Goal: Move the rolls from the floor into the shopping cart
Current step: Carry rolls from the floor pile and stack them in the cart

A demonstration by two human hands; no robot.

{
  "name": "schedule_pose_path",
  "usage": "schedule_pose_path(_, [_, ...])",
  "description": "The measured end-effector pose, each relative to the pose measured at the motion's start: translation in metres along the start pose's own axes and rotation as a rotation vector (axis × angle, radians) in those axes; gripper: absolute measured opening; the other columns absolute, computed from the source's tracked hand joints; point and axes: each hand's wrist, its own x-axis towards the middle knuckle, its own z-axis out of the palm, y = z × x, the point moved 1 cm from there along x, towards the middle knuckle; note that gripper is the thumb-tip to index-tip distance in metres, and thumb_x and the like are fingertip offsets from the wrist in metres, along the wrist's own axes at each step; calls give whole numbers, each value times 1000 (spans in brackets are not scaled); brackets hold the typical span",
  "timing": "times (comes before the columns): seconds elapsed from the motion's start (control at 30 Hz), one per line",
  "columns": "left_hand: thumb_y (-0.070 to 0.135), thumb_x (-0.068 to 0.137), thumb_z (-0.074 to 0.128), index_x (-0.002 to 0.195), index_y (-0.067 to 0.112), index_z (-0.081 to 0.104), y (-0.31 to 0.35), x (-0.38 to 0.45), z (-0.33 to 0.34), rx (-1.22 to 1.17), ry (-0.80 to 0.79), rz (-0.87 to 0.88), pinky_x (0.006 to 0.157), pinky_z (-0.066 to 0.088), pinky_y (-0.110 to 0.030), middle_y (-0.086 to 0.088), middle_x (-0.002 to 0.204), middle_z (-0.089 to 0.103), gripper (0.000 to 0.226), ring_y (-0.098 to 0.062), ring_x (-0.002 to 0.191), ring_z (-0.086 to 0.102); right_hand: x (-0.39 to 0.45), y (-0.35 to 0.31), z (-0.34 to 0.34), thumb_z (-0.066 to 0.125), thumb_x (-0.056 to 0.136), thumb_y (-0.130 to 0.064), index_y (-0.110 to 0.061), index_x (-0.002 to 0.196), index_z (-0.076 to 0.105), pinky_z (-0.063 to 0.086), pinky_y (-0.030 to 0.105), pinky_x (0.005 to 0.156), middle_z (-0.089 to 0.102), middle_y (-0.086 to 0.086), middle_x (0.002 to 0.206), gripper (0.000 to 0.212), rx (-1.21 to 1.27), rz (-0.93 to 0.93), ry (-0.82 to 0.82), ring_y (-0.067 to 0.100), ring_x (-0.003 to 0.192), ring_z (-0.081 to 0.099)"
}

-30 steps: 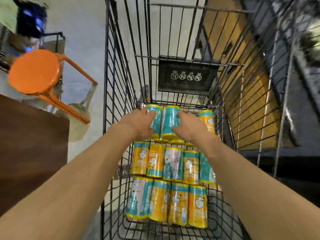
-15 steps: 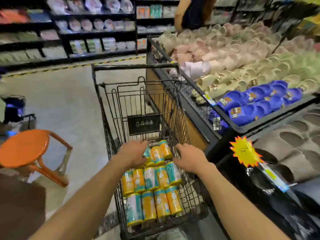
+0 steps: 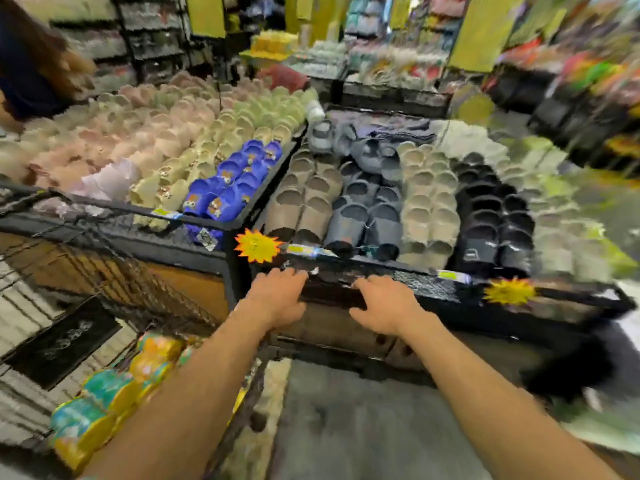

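Observation:
The frame is blurred by fast head motion. The black wire shopping cart (image 3: 114, 289) sits at the lower left, with several teal and yellow rolls (image 3: 104, 396) lying in its basket. My left hand (image 3: 277, 299) and my right hand (image 3: 384, 303) are out of the cart, raised in front of the dark edge of a slipper display. Both hands hold nothing and their fingers are loosely spread. No rolls on the floor are visible in this view.
A low display stand (image 3: 398, 285) full of slippers in pink, cream, blue, grey and black stands straight ahead, with star-shaped price tags (image 3: 257, 244) on its rim. Grey floor (image 3: 346, 427) lies below my arms. A person (image 3: 24, 71) stands at the far left.
My hands let go of the rolls in the cart and pulled out. My view swung right and up, so the cart slid to the lower left and the slipper display fills the frame.

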Motion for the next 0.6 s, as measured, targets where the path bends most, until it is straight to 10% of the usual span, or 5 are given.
schedule_pose_path(0.6, [55, 91, 52, 146, 22, 38, 619, 23, -11, 218, 27, 1119, 98, 47, -48, -8, 137, 53, 66, -33, 124, 51, -489, 342, 114, 54, 93, -61, -21, 140, 50, 45, 41, 103, 55, 10, 137, 62, 374, 1242, 90, 34, 130, 52])
